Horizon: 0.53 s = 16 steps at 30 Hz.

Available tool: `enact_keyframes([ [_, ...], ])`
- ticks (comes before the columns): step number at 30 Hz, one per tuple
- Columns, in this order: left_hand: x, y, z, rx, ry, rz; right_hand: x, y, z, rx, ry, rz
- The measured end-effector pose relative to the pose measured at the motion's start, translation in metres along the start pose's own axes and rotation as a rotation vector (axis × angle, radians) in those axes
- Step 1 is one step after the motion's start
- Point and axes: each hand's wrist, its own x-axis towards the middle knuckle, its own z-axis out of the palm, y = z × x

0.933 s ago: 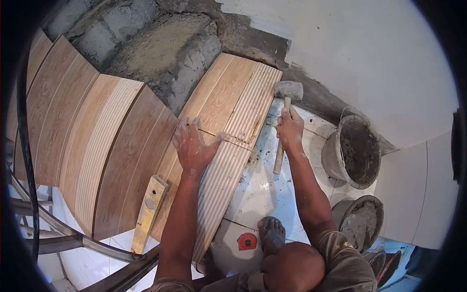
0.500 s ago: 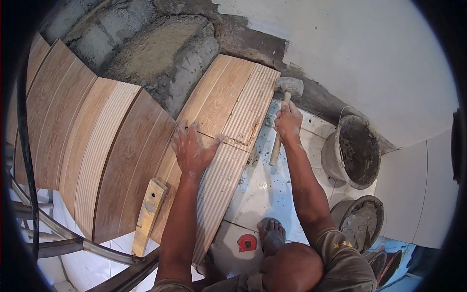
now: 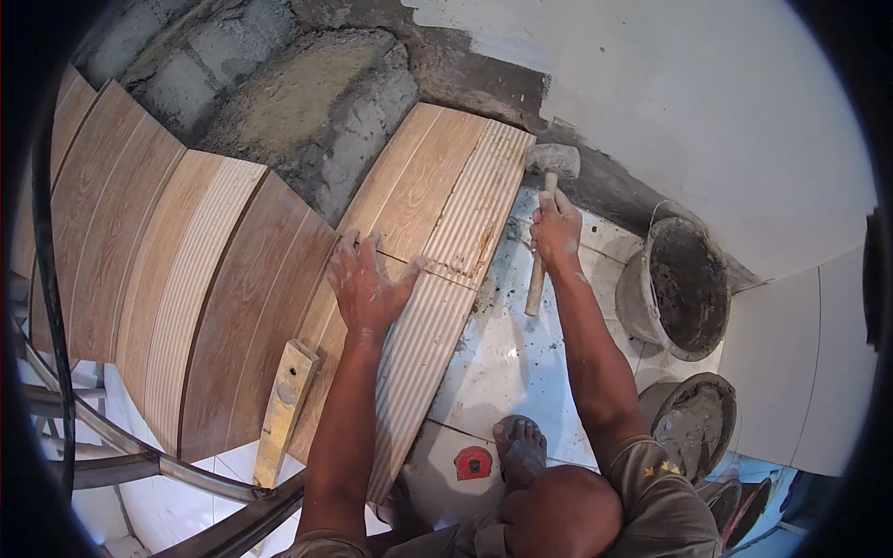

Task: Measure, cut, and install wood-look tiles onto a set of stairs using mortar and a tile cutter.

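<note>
My right hand (image 3: pixel 556 230) is closed round the handle of a rubber mallet (image 3: pixel 553 161), whose grey head is beside the far right corner of a wood-look stair tile (image 3: pixel 423 181). On the joint between that tile and a nearer tile (image 3: pixel 420 372) lies my left hand (image 3: pixel 365 286), palm down with the fingers spread. Both tiles have a ribbed strip along the right edge. Left of my left forearm, a worn yellow spirit level (image 3: pixel 285 409) rests on the nearer tile.
Two mortar buckets (image 3: pixel 625 288) stand at the right by the white wall. A red tape measure (image 3: pixel 473 463) lies near my foot. Rough concrete steps (image 3: pixel 288 93) rise at the far left, above tiled treads (image 3: pixel 112 214). A metal railing (image 3: pixel 121 472) curves across the lower left.
My right hand and the mallet's handle have shifted slightly to the right, and the mallet head sits a touch higher. My left hand stays in place on the tiles.
</note>
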Motion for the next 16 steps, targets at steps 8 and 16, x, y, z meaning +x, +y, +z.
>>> enact_keyframes([
  [8, -0.010, 0.000, 0.006, 0.049, 0.087, 0.016, -0.001, -0.001, -0.001, 0.027, 0.014, 0.046],
  [16, -0.011, 0.006, -0.003, 0.031, 0.016, -0.021, 0.008, -0.006, -0.014, -0.135, -0.005, -0.034],
])
